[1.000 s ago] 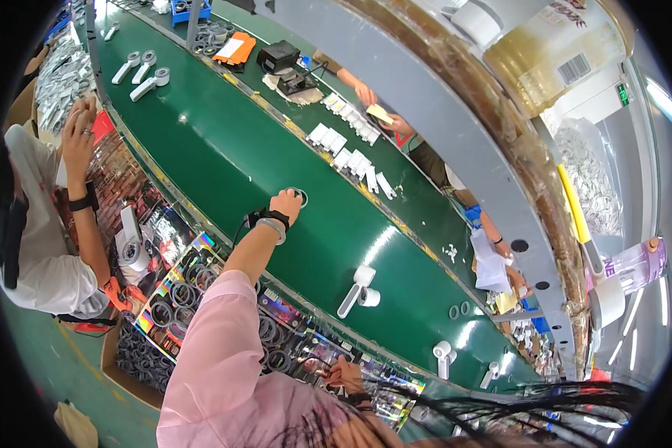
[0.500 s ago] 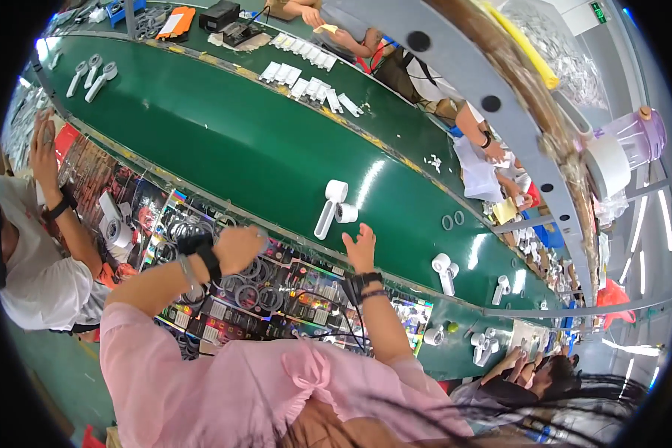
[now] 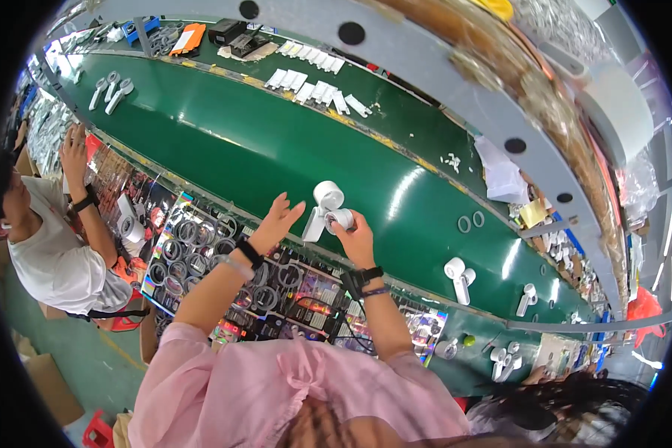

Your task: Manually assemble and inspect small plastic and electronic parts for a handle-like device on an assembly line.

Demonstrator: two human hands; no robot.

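Note:
A white piece with a drum-shaped head and a straight handle, like a handheld fan (image 3: pixel 327 195), lies on the green conveyor belt (image 3: pixel 239 164). Close against it is a second white round fan head (image 3: pixel 341 218). My right hand (image 3: pixel 358 240) has its fingers closed around this second head. What lies behind the head is partly hidden. My left hand (image 3: pixel 278 220) reaches in from the left with fingers spread, holding nothing, a short gap from the first fan's handle.
Grey rings (image 3: pixel 194 231) cover colourful printed sheets on the near bench. More white fans lie farther along the belt, at left (image 3: pixel 118 95) and right (image 3: pixel 459 279). White flat parts (image 3: pixel 306 91) line the far bench. A co-worker (image 3: pixel 60 231) sits at left; a metal beam (image 3: pixel 440 82) crosses above.
My left hand has moved from above the rings to the belt, fingers now spread. My right hand, open before, has closed on the second fan head. The whole view has shifted slightly.

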